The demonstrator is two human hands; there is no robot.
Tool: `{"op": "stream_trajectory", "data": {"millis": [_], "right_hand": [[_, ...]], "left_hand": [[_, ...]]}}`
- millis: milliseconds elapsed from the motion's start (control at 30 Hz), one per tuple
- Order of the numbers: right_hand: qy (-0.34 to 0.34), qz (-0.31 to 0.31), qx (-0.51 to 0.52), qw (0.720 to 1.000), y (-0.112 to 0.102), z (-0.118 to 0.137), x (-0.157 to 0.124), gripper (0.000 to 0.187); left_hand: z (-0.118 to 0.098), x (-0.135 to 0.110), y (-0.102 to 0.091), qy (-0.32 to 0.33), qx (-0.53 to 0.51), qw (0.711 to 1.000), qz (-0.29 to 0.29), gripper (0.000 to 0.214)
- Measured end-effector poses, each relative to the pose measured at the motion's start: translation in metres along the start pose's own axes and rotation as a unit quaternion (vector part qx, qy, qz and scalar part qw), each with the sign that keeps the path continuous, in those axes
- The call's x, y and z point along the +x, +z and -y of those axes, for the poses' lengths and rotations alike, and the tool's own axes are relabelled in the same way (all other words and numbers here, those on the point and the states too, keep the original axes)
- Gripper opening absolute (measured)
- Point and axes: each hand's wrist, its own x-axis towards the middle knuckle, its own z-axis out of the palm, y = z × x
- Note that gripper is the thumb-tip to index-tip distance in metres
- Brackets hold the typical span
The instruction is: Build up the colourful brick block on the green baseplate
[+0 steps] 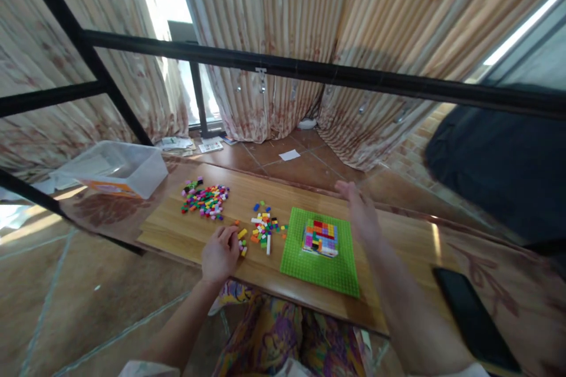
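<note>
My left hand (220, 253) rests on the wooden board (186, 235), fingers curled down at a few small bricks, a yellow brick (242, 234) right at the fingertips. Whether it grips one is hidden. My right hand (360, 212) hovers raised beside the green baseplate (318, 265), blurred by motion, fingers stretched out and holding nothing. A block of coloured bricks (321, 237) is built on the baseplate. A small scatter of loose bricks (264, 227) lies between my hands, and a bigger pile of bricks (206, 199) lies farther left.
A clear plastic bin (115, 168) stands at the table's far left. A black phone (473, 318) lies on the table at the right. A black metal frame bar (309, 70) crosses in front of curtains. Papers lie on the tiled floor.
</note>
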Motion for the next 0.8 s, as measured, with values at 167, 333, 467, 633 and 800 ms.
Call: {"op": "stream_trajectory", "data": {"millis": [167,333,467,633,800], "right_hand": [[-0.119,-0.036,-0.064,0.990,-0.012,0.019,0.020,0.054],[-0.144,0.090,-0.312,0.935,0.020,-0.009,-0.016,0.048],[-0.098,0.159,-0.459,0.868,0.038,-0.030,-0.040,0.048],[-0.121,0.155,-0.488,0.850,0.038,-0.033,-0.040,0.051],[-0.172,0.124,-0.470,0.857,0.035,-0.036,-0.040,0.045]], "left_hand": [[0.001,-0.001,0.002,0.001,0.005,1.000,-0.004,0.025],[0.002,-0.001,0.003,0.005,0.005,1.000,-0.004,0.025],[0.003,-0.001,0.003,0.001,0.005,1.000,-0.004,0.025],[0.001,-0.001,0.003,-0.004,0.002,1.000,0.001,0.025],[0.002,-0.001,0.003,-0.007,0.006,1.000,0.004,0.026]]}}
